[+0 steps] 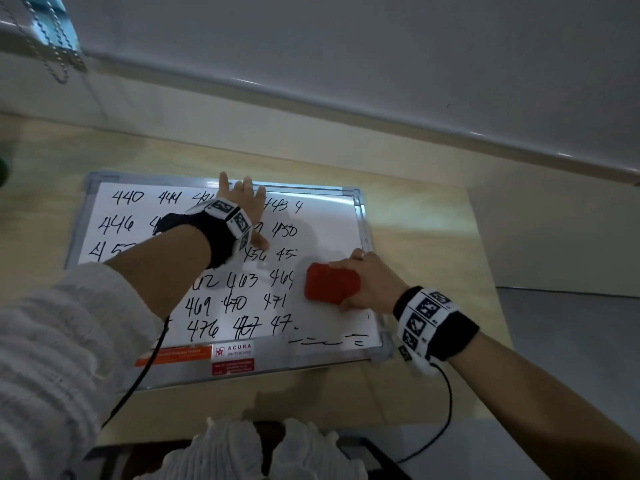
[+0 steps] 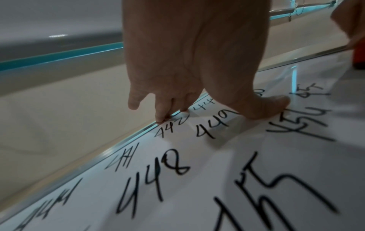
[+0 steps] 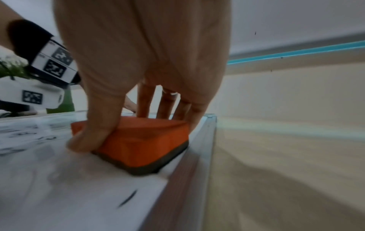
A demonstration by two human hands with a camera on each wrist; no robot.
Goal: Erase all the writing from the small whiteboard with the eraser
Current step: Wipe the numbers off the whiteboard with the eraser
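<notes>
A small metal-framed whiteboard (image 1: 329, 223) lies flat on the wooden table, covered in rows of black handwritten numbers (image 1: 239, 280). Its right strip is wiped white, with a few dashes left near the bottom right (image 1: 329, 341). My right hand (image 1: 367, 282) grips a red-orange eraser (image 1: 330, 284) with a dark felt base (image 3: 158, 165), pressed on the board near its right edge. My left hand (image 1: 242, 199) lies flat with straight fingers (image 2: 162, 115) on the board's top edge, thumb on the surface.
The light wooden table (image 1: 433, 258) ends at a wall ledge (image 1: 311, 95) behind the board. A bead chain (image 1: 52, 39) hangs at the top left. A green object (image 1: 3, 171) sits at the left edge. Black cables (image 1: 446, 410) trail from both wrists.
</notes>
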